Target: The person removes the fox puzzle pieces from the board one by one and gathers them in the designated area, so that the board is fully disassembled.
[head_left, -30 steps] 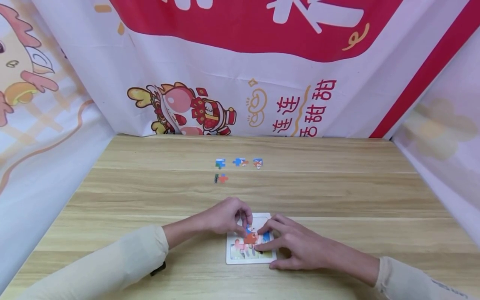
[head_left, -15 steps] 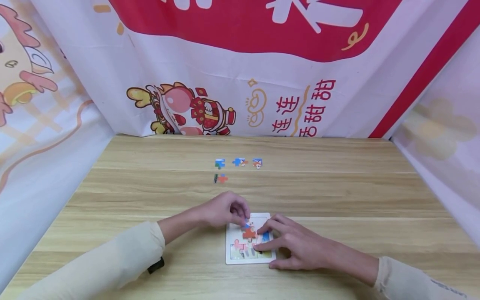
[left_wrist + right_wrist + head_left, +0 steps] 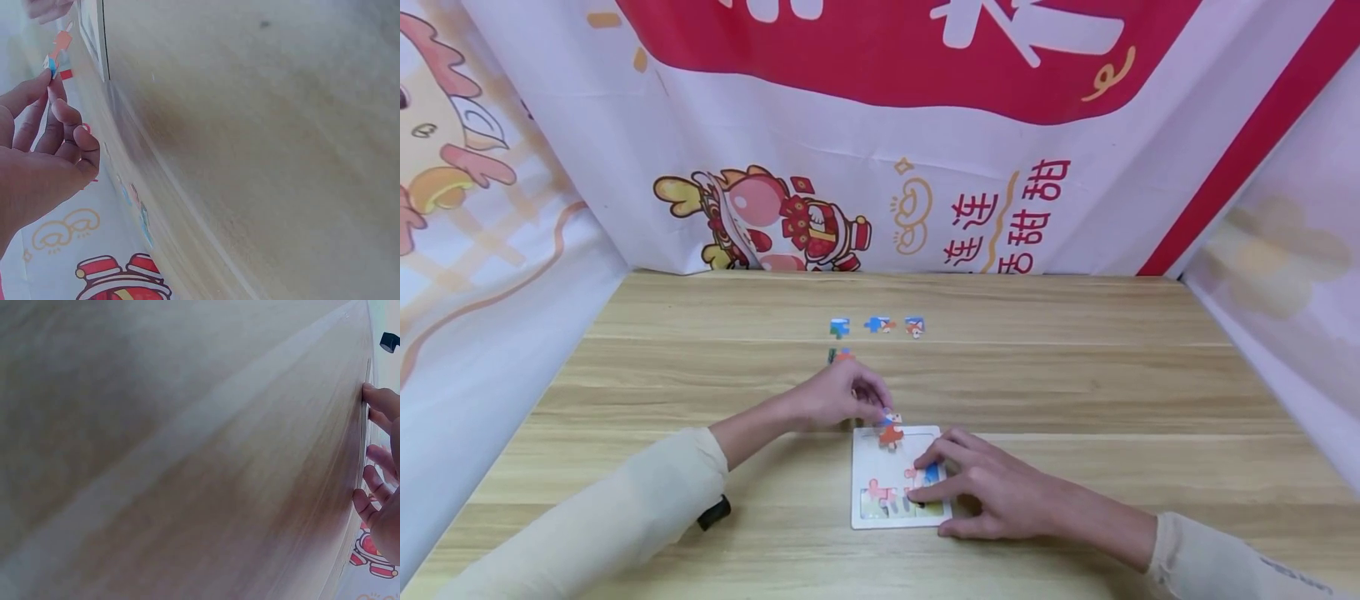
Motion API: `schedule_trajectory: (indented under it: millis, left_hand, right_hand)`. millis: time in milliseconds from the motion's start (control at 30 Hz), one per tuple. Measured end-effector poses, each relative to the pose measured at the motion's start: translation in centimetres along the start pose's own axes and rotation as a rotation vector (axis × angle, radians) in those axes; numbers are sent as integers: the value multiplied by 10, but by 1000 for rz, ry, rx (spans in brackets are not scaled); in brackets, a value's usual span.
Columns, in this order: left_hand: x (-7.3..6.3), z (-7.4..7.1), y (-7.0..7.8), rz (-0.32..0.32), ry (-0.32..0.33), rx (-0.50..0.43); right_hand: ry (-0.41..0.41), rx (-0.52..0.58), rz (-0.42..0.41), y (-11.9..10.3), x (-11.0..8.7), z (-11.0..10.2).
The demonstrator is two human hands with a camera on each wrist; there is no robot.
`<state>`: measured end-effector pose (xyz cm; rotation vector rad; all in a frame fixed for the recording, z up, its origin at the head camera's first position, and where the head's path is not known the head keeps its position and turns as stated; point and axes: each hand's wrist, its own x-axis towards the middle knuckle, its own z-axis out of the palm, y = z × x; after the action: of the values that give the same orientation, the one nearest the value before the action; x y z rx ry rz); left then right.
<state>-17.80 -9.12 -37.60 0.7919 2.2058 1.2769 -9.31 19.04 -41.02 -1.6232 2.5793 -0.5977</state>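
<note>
Between thumb and fingertips, my left hand [image 3: 838, 396] pinches an orange, blue and white jigsaw piece [image 3: 891, 435]. It is held over the far edge of a white puzzle tray [image 3: 867, 457]. In the left wrist view the piece [image 3: 61, 42] sticks out from the fingertips of the left hand [image 3: 50, 134]. My right hand [image 3: 992, 487] rests on the tray's right side with spread fingers, its fingertips on pieces there. Pink and green pieces [image 3: 880, 497] lie along the tray's near part; a blue one [image 3: 932, 472] is partly covered by the right hand.
Beyond the tray, a blue-green piece [image 3: 839, 327], a blue-orange piece [image 3: 880, 324] and a fox-faced piece [image 3: 915, 326] lie in a row. Another orange piece [image 3: 844, 354] is partly behind the left hand. Printed cloth [image 3: 865, 125] walls surround the wooden table [image 3: 1075, 375].
My left hand has lifted the orange and blue piece from the middle of the tray and moved it away from me to the tray's far edge. The right hand has stayed in place.
</note>
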Motion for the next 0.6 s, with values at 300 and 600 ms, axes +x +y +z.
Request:
schedule_trajectory:
  millis: [300,600]
  left_hand:
    - [4,-6,1,-39,54,13]
    - [16,-17,-1,-91,117,5]
  right_hand:
    - [3,10,-3,0,0,0]
    - [-12,10,13,0,0,0]
